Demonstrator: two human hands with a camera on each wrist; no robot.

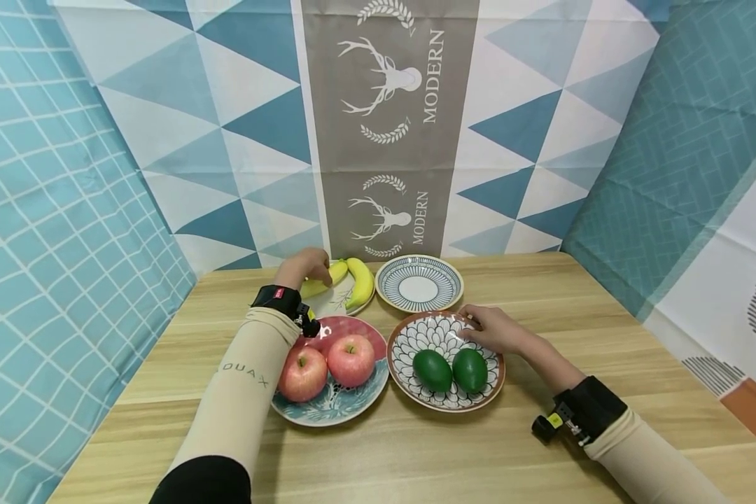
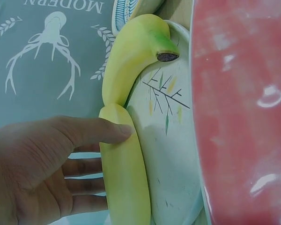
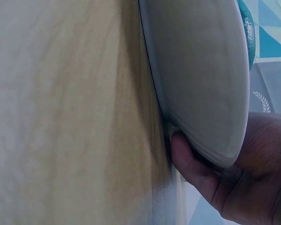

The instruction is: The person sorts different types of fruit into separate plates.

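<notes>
My left hand pinches a yellow banana, thumb on top and fingers behind it, over a pale plate with a twig pattern. A second banana lies on that plate, its stem end towards the wrist camera. My right hand grips the far right rim of a brown-edged bowl with a petal pattern. Its thumb is at the rim and fingers reach under the bowl's white underside, close to the table. Two dark green avocado-like fruits sit in the bowl.
Just left of the petal bowl, a pink and blue plate bears two apples. A blue-striped dish stands behind the bowl. Patterned cloth hangs at the back of the wooden table, with more at both sides.
</notes>
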